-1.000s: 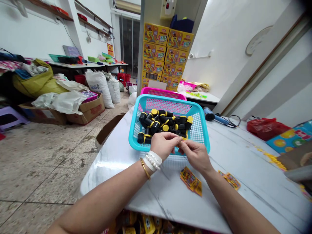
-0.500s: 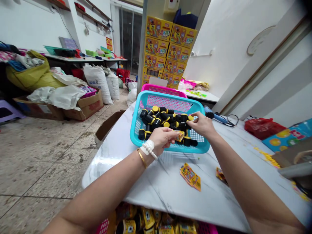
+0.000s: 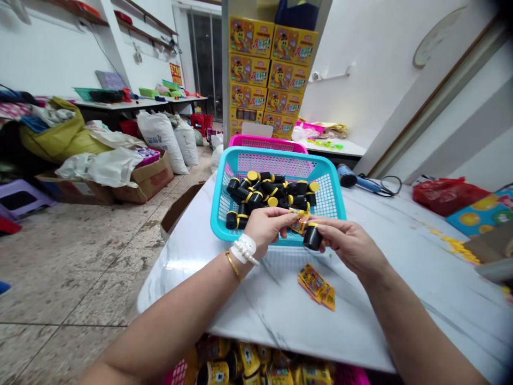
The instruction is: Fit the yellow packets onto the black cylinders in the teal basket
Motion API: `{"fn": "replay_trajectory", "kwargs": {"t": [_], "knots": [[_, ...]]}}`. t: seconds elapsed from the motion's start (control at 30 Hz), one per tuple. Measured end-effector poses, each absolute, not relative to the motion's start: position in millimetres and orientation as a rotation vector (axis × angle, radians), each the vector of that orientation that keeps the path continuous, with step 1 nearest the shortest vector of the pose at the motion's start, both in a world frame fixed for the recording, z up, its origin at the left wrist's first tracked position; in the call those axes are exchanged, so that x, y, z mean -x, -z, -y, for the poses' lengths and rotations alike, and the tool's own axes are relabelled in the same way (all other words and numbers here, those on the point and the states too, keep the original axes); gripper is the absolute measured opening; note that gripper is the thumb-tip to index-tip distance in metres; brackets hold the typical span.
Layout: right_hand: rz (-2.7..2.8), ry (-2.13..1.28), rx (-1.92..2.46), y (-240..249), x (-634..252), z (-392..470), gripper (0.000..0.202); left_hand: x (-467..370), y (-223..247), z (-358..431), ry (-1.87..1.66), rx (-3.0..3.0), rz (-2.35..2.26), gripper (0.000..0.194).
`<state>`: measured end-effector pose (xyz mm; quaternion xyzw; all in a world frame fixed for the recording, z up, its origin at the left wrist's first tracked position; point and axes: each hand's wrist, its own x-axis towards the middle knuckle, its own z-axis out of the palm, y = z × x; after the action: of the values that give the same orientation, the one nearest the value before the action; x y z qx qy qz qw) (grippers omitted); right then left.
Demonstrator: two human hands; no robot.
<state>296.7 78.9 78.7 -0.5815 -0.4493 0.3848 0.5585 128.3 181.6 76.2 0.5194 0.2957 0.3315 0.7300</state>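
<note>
Canister (image 3: 312,239), black with a yellow cap (image 3: 313,225), hung at the near rim of the turquoise basket (image 3: 340,200), above the desk (image 3: 260,310). The right hand (image 3: 352,243) was nearly closed, thumb and fingertips pinching it by the capped end; a slip of that small grip could have dropped it. The left hand (image 3: 266,224), fingers drawn together, gripped a printed wrapper (image 3: 297,224) just beside it; whether the two touched could not be told. Apparently thin, the wrapper risked creasing if the canister pressed its edge. Nearer the person, loose wrappers (image 3: 316,285) lay overlapping, liable to scatter if brushed. Other canisters (image 3: 255,200) were heaped in the basket.
</note>
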Motion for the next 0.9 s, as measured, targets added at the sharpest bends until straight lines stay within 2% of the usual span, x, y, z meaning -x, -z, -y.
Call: {"fn": "replay_trajectory", "kwargs": {"t": [0.23, 0.4, 0.6, 0.8, 0.9], "knots": [[0.957, -0.907, 1.344, -82, -302, -76, 0.034, -130, -74, -181, -0.735, -1.011, -0.569, 0.022], [1.028, -0.979, 1.228, -80, -293, -77, 0.029, -133, -74, -176, -0.81, -1.131, -0.661, 0.023], [0.883, -0.945, 1.309, -76, -289, -80, 0.03, -131, -78, -174, -0.642, -1.012, -0.568, 0.017], [0.907, -1.012, 1.294, -80, -297, -76, 0.027, -124, -83, -177, -0.551, -1.294, -0.637, 0.025], [0.91, -1.031, 1.312, -78, -295, -76, 0.028, -124, -81, -180, -0.543, -1.228, -0.62, 0.025]]}}
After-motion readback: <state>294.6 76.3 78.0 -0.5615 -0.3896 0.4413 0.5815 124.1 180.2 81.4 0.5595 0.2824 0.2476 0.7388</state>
